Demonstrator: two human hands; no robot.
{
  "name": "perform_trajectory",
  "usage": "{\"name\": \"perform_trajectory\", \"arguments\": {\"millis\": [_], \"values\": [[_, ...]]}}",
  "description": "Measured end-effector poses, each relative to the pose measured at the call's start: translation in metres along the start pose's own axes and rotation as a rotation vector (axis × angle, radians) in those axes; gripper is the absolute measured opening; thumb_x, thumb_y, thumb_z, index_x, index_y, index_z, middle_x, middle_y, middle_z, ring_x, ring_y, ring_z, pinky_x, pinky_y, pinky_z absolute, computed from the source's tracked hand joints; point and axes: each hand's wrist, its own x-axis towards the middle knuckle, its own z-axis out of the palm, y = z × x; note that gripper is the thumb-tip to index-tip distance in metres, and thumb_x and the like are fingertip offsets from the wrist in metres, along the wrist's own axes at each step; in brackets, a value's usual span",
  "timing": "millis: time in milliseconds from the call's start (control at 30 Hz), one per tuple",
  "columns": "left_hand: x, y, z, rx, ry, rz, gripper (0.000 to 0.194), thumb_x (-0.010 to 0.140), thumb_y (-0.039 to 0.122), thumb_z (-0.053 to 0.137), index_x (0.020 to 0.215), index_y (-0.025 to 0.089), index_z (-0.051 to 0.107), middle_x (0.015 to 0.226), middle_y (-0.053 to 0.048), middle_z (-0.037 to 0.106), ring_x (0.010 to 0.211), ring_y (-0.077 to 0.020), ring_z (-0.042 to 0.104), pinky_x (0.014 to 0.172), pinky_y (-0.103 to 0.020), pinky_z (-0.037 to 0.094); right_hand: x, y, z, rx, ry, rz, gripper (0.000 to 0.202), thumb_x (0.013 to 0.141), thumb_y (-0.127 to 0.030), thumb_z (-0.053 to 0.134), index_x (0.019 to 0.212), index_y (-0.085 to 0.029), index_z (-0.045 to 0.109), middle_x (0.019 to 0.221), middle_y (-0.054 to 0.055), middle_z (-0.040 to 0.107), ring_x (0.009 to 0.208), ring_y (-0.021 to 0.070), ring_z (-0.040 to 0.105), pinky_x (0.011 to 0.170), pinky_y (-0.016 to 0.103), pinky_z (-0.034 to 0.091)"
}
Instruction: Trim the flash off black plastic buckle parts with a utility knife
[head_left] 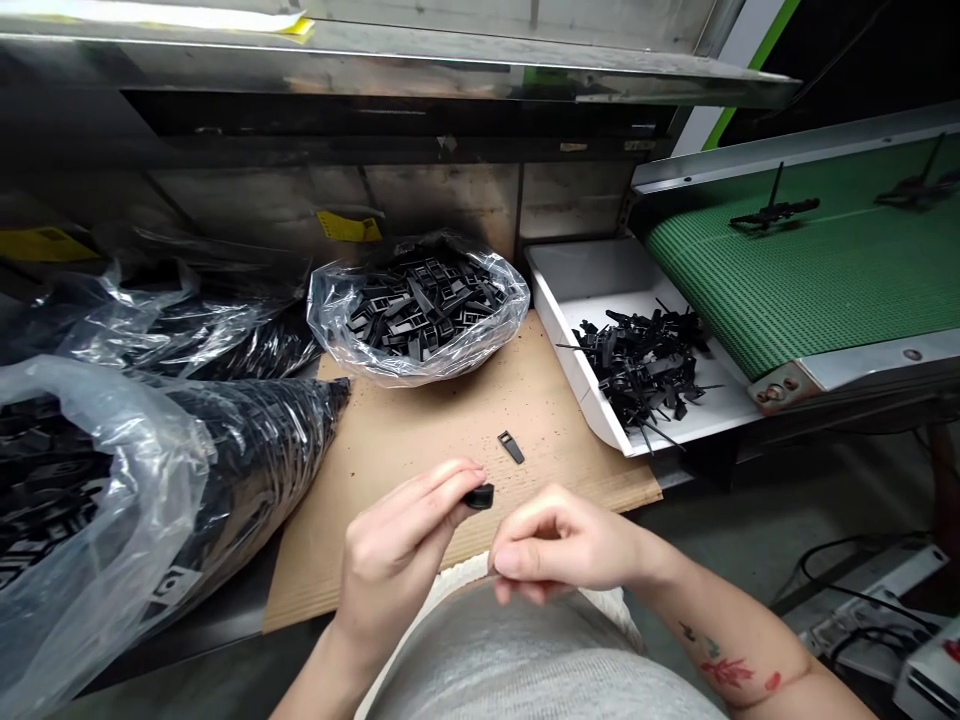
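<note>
We have one small black piece point(478, 496) held at the fingertips of our left hand point(405, 560), thumb and fingers closed on it in the lower middle of the frame. Our right hand point(562, 545) is beside it, fingers curled in and thumb drawn against the forefinger; we cannot tell whether something is hidden in that grip.

Just above our hands, a flat black clip point(511, 447) lies loose on the cardboard point(405, 430). In the upper middle, an open clear bag point(330, 300) holds a thick heap of similar clips. At centre right, a tangled pile point(645, 360) with thin stalks sits in the white tray point(574, 365). We judge the work to be well under way, with plenty left in that pile, though we have no count to go by.

The tray's near corner overlaps the cardboard, and the green belt point(825, 270) with its metal side hems in the right. A bulging bag point(247, 470) crowds the left, and a metal shelf point(450, 75) crosses the top. Our widest room for moving is across the cardboard, between the bulging bag and the tray; its front edge runs close to our body.
</note>
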Motion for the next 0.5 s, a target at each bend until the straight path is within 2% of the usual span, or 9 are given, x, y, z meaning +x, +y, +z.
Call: {"name": "perform_trajectory", "arguments": {"millis": [67, 133, 267, 400, 467, 500], "values": [[0.001, 0.000, -0.001, -0.027, 0.012, -0.038, 0.025, 0.075, 0.007, 0.057, 0.096, 0.020, 0.065, 0.093, -0.001, 0.070, 0.085, -0.0138, 0.065, 0.079, -0.020, 0.051, -0.001, 0.004, 0.000, 0.094, 0.012, 0.012, 0.027, 0.083, -0.031, 0.050, 0.070, -0.011, 0.062, 0.051, -0.004, 0.049, 0.037, 0.0024, 0.036, 0.036, 0.015, 0.027], [0.002, 0.000, -0.002, -0.051, 0.015, -0.084, 0.022, 0.074, 0.011, 0.061, 0.093, 0.020, 0.066, 0.089, -0.001, 0.071, 0.080, -0.0138, 0.066, 0.075, -0.018, 0.052, -0.002, 0.010, -0.002, 0.177, 0.116, -0.034, 0.025, 0.082, -0.033, 0.052, 0.073, -0.012, 0.062, 0.055, -0.003, 0.053, 0.038, 0.0028, 0.041, 0.037, 0.015, 0.031], [0.002, 0.003, 0.003, -0.089, 0.008, -0.240, 0.017, 0.072, 0.020, 0.064, 0.089, 0.020, 0.068, 0.083, -0.001, 0.072, 0.070, -0.0143, 0.067, 0.065, -0.018, 0.054, -0.003, 0.019, -0.002, 0.236, 0.343, -0.125, 0.016, 0.076, -0.027, 0.061, 0.086, -0.014, 0.063, 0.066, -0.002, 0.057, 0.051, 0.0048, 0.051, 0.052, 0.018, 0.042], [0.002, 0.001, 0.007, -0.168, -0.038, -0.391, 0.020, 0.073, 0.025, 0.062, 0.091, 0.018, 0.068, 0.077, -0.002, 0.072, 0.060, -0.0145, 0.066, 0.058, -0.021, 0.054, 0.006, 0.030, 0.006, 0.308, 0.427, -0.169, 0.022, 0.077, -0.029, 0.060, 0.093, -0.015, 0.061, 0.068, 0.000, 0.059, 0.054, 0.0080, 0.056, 0.051, 0.021, 0.045], [-0.002, -0.001, -0.004, -0.153, -0.036, -0.397, 0.023, 0.076, 0.025, 0.059, 0.097, 0.020, 0.066, 0.078, -0.001, 0.072, 0.059, -0.0134, 0.066, 0.059, -0.021, 0.054, 0.010, 0.037, 0.010, 0.374, 0.445, -0.170, 0.027, 0.078, -0.034, 0.058, 0.097, -0.016, 0.059, 0.068, 0.000, 0.060, 0.051, 0.0094, 0.058, 0.048, 0.022, 0.047], [-0.006, -0.002, -0.016, -0.104, 0.001, -0.377, 0.023, 0.077, 0.024, 0.059, 0.099, 0.022, 0.065, 0.082, 0.000, 0.071, 0.064, -0.0135, 0.066, 0.063, -0.022, 0.054, 0.010, 0.041, 0.011, 0.396, 0.453, -0.154, 0.029, 0.078, -0.036, 0.057, 0.100, -0.016, 0.058, 0.068, 0.001, 0.060, 0.049, 0.0100, 0.059, 0.046, 0.022, 0.047]]}}
